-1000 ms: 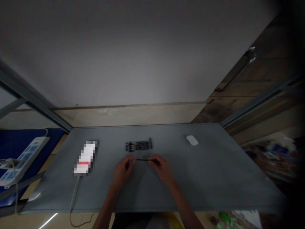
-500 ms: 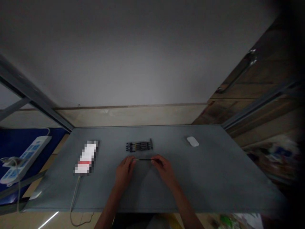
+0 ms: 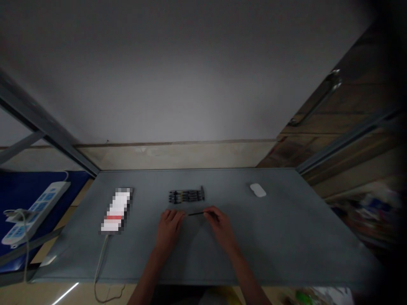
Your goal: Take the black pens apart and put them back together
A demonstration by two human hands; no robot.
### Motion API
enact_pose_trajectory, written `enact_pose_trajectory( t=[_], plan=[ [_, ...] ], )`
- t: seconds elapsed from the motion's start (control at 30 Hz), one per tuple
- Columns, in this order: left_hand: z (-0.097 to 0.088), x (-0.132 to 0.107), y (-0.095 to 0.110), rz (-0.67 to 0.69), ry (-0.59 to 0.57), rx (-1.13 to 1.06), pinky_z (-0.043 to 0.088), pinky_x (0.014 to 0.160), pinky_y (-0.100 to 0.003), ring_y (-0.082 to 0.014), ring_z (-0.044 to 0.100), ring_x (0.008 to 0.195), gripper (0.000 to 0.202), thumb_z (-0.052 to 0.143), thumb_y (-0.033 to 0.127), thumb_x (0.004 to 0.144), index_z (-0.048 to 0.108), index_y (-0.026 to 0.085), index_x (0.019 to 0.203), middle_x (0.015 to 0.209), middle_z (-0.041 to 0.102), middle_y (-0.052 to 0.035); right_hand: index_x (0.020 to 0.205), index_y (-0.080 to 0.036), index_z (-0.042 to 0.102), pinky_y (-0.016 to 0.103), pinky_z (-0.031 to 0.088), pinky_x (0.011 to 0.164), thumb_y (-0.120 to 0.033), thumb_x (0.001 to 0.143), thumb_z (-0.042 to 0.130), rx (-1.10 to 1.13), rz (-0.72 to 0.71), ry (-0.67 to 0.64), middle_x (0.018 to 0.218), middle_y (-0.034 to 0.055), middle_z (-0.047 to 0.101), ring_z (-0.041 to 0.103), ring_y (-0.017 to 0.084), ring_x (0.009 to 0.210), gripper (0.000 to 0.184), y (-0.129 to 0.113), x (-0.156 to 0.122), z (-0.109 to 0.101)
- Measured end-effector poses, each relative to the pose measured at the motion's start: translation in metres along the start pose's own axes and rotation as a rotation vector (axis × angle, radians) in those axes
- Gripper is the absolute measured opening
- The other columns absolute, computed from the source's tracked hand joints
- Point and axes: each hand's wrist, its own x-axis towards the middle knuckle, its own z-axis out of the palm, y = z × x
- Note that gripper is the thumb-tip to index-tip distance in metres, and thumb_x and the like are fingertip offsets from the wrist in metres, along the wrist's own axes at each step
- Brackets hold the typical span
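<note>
Right hand [image 3: 221,228] pinching thin black rod [image 3: 197,214] at right end; left hand [image 3: 168,232] curled beside left end, grip unclear. Row of small black parts [image 3: 186,195] just beyond, on gray tabletop [image 3: 286,237].

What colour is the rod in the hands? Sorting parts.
The rod looks black in the head view.

A thin, straight black rod [image 3: 197,213] is stretching almost level between the person's two hands. The right hand [image 3: 221,228] is pinching its right end in the fingers [image 3: 208,212], while the left hand [image 3: 169,232] is curling beside its left end, and whether that hand is gripping the rod is hard to tell. Just beyond, a tight row of small dark sticks [image 3: 186,195] is lying side by side on the grey table [image 3: 286,237], their details too small to make out.
</note>
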Motion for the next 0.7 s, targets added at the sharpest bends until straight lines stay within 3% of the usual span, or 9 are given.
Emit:
enact_pose_trajectory(
  t=[0.27, 0.43, 0.57, 0.7],
  plan=[
    [-0.005, 0.003, 0.006, 0.013, -0.054, 0.012, 0.045, 0.084, -0.037, -0.0236, 0.058, 0.094, 0.028, 0.042, 0.029, 0.098, 0.068, 0.025, 0.107, 0.096, 0.070, -0.0052, 0.090, -0.021, 0.071, 0.029, 0.047, 0.064, -0.045, 0.082, 0.066, 0.071, 0.072, 0.055, 0.076, 0.0028, 0.068, 0.062, 0.020, 0.072, 0.026, 0.006, 0.001, -0.003],
    [0.000, 0.002, 0.004, 0.014, -0.055, 0.066, 0.046, 0.084, -0.037, -0.0229, 0.059, 0.094, 0.026, 0.043, 0.029, 0.098, 0.067, 0.027, 0.108, 0.096, 0.070, -0.0039, 0.089, -0.021, 0.072, 0.030, 0.048, 0.069, -0.044, 0.084, 0.064, 0.048, 0.053, 0.044, 0.079, 0.0033, 0.069, 0.063, 0.021, 0.075, 0.025, 0.003, 0.001, -0.004],
    [0.002, 0.002, 0.005, 0.030, -0.046, 0.098, 0.047, 0.085, -0.035, -0.0214, 0.060, 0.096, 0.027, 0.043, 0.029, 0.099, 0.065, 0.028, 0.113, 0.097, 0.071, -0.0022, 0.089, -0.020, 0.072, 0.030, 0.050, 0.072, -0.041, 0.086, 0.062, -0.009, 0.013, -0.032, 0.081, 0.0035, 0.071, 0.065, 0.021, 0.078, 0.024, 0.001, 0.000, 0.000],
    [-0.004, 0.001, 0.011, 0.075, -0.073, 0.097, 0.047, 0.085, -0.036, -0.0217, 0.060, 0.095, 0.027, 0.043, 0.032, 0.099, 0.066, 0.028, 0.111, 0.094, 0.069, -0.0030, 0.083, -0.022, 0.073, 0.032, 0.050, 0.074, -0.036, 0.087, 0.064, -0.173, -0.117, -0.176, 0.081, 0.0032, 0.071, 0.065, 0.022, 0.080, 0.017, 0.002, -0.002, 0.011]
  ],
)
